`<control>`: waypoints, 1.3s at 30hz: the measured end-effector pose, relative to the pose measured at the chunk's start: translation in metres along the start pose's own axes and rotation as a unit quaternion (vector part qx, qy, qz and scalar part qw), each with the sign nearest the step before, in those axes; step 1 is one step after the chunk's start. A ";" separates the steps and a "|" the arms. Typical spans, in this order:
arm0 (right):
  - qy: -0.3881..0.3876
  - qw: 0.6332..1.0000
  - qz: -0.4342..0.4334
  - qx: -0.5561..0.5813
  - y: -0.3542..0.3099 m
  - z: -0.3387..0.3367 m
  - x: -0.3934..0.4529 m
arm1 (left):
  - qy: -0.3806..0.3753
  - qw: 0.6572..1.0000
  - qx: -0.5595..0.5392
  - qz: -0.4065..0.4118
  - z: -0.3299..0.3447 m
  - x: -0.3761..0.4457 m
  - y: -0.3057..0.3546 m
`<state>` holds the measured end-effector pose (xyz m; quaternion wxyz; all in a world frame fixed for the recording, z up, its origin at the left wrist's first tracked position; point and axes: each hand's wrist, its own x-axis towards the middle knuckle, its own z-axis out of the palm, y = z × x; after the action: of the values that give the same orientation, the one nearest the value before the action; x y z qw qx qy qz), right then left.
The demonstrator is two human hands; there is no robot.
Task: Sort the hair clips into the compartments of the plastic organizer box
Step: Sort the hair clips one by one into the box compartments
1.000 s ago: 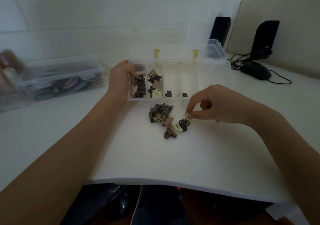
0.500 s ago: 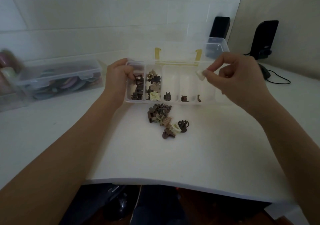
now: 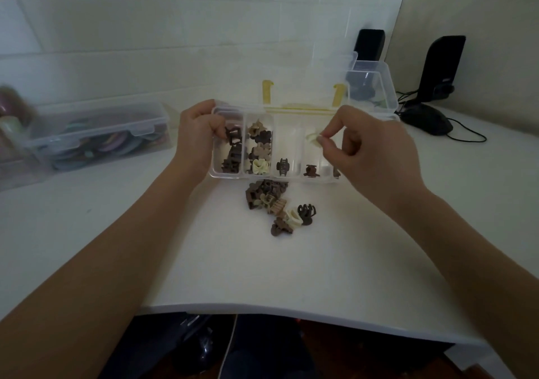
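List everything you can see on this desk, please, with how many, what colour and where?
organizer box: one, clear plastic with yellow latches, lid open, middle of the desk
sorted clips: many, dark brown, tan and cream, mostly in the two left compartments, single dark ones further right
loose clip pile: about ten, brown, tan, cream and black, on the desk just in front of the box
cream clip: one, pinched in the right hand above the box
storage case: one, clear, holding coloured rings, far left
small clear tub: one, behind the box to the right
speakers: two, black, back right
mouse: one, black, corded, right
desk: one, white
left hand: gripping the box's left end
right hand: over the box's right compartments
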<state>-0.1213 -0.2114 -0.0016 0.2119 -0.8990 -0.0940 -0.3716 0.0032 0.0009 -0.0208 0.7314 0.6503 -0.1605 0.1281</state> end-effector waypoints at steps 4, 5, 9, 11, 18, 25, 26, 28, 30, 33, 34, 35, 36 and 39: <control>0.045 0.999 -0.016 0.011 -0.004 0.000 -0.001 | -0.008 1.000 -0.007 0.011 0.002 -0.002 0.000; 0.052 0.998 -0.024 0.003 -0.006 0.001 -0.002 | -0.010 1.000 -0.011 0.012 0.003 -0.002 0.001; 0.031 0.998 -0.057 -0.013 -0.016 0.012 -0.004 | -0.009 1.000 -0.010 0.014 0.005 -0.003 0.000; -0.009 0.997 -0.077 -0.014 -0.016 0.017 -0.004 | -0.005 1.000 -0.003 0.016 0.006 -0.004 0.001; -0.177 0.968 -0.123 -0.128 -0.014 0.025 -0.001 | -0.005 1.000 0.006 0.010 0.007 -0.007 0.007; -0.219 0.955 -0.122 -0.161 -0.020 0.020 0.004 | -0.013 1.000 0.008 0.021 0.010 -0.014 0.014; -0.218 0.957 -0.120 -0.148 -0.019 0.018 0.004 | -0.014 1.000 0.008 0.023 0.011 -0.015 0.015; -0.219 0.962 -0.117 -0.118 -0.016 0.014 0.005 | -0.012 1.000 0.006 0.028 0.011 -0.015 0.015; -0.232 0.959 -0.119 -0.111 -0.013 0.011 0.004 | -0.005 0.999 0.018 0.034 0.011 -0.015 0.015; -0.232 0.960 -0.118 -0.103 -0.012 0.008 0.003 | -0.001 0.999 0.028 0.039 0.011 -0.013 0.012; -0.214 0.967 -0.110 -0.085 -0.012 0.007 0.003 | 0.001 0.999 0.030 0.038 0.012 -0.013 0.012; -0.180 0.977 -0.099 -0.059 -0.011 0.005 0.002 | 0.003 0.999 0.034 0.037 0.012 -0.013 0.012; -0.132 0.987 -0.086 -0.036 -0.010 0.003 0.002 | 0.004 0.999 0.037 0.038 0.012 -0.013 0.012; -0.010 0.997 -0.066 -0.025 -0.010 -0.001 0.002 | 0.004 0.999 0.032 0.035 0.011 -0.012 0.012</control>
<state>-0.1238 -0.2032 0.0037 0.1630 -0.8996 -0.1457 -0.3780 -0.0132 -0.0087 -0.0136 0.7059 0.6669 -0.1763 0.1610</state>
